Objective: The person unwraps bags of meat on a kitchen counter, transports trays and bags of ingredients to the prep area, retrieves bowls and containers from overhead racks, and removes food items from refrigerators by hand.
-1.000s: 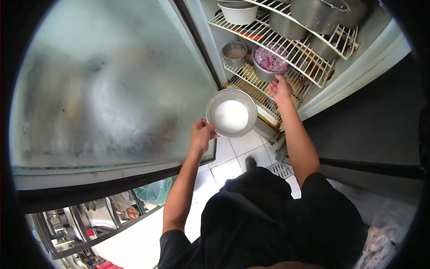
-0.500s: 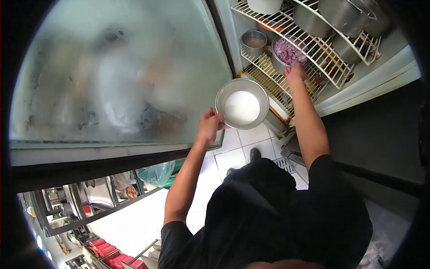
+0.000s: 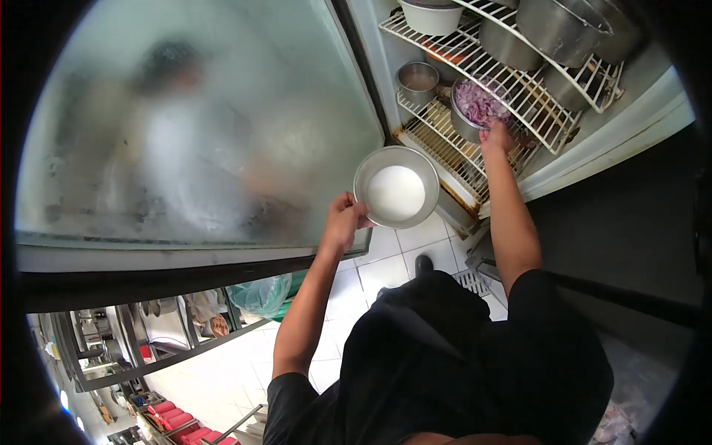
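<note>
My left hand (image 3: 345, 222) grips the rim of a round metal bowl (image 3: 361, 172) and holds it level in front of the open fridge. White contents (image 3: 397, 193) cover the bowl's bottom; whether liquid or powder, I cannot tell. On the lower wire shelf my right hand (image 3: 496, 138) is closed at the near rim of a metal bowl of sliced red onions (image 3: 480, 104), its fingertips partly hidden. Left of the onions stands a smaller metal bowl (image 3: 417, 81) with brownish contents.
An upper wire rack (image 3: 512, 81) overhangs the onion bowl and carries metal pots (image 3: 564, 33) and a white tub (image 3: 432, 18). The fogged glass door (image 3: 222, 133) stands open at left, a blurred person showing through it. White floor tiles (image 3: 386, 276) lie below.
The view has tilted slightly, so the shelves sit lower in it. The left-hand bowl is a little lower and nearer me. The right hand stays at the onion bowl. The blurred person behind the glass has shifted.
</note>
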A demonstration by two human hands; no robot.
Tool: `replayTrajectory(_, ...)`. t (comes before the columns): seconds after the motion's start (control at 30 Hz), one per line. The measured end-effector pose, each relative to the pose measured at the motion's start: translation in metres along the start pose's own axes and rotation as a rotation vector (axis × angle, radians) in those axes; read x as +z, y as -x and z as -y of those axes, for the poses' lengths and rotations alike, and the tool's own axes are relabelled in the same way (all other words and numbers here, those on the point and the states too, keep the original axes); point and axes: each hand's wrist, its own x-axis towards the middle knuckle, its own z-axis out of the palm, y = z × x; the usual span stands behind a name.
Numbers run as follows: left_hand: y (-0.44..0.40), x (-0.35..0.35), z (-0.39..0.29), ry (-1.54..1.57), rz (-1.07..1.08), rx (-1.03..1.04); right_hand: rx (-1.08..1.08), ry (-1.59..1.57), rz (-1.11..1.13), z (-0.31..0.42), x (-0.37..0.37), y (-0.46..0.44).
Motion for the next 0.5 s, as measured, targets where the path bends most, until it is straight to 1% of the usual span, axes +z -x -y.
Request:
replayTrajectory(0.07,0.001,-0.001,0.002,-0.016,0.001,0.0,0.003,0.025,0.025,-0.002,-0.003,-0.007)
replayTrajectory(0.13,0.001,-0.002,0.0,-0.026,0.004,-0.002,0.004,0.016,0.0,-0.003,-0.006,-0.014)
replayTrajectory(0.3,0.003,-0.011,-0.004,-0.027,0.04,-0.027,-0.003,-0.06,0.022,0.0,-0.014,0.004)
replayTrajectory(0.4,0.003,-0.011,-0.005,-0.037,0.03,-0.006,-0.017,-0.087,0.042,0.006,-0.027,0.022)
replayTrajectory(0.5,-0.007,-0.023,0.006,-0.063,0.056,-0.006,0.028,-0.078,0.081,0.005,-0.041,0.042)
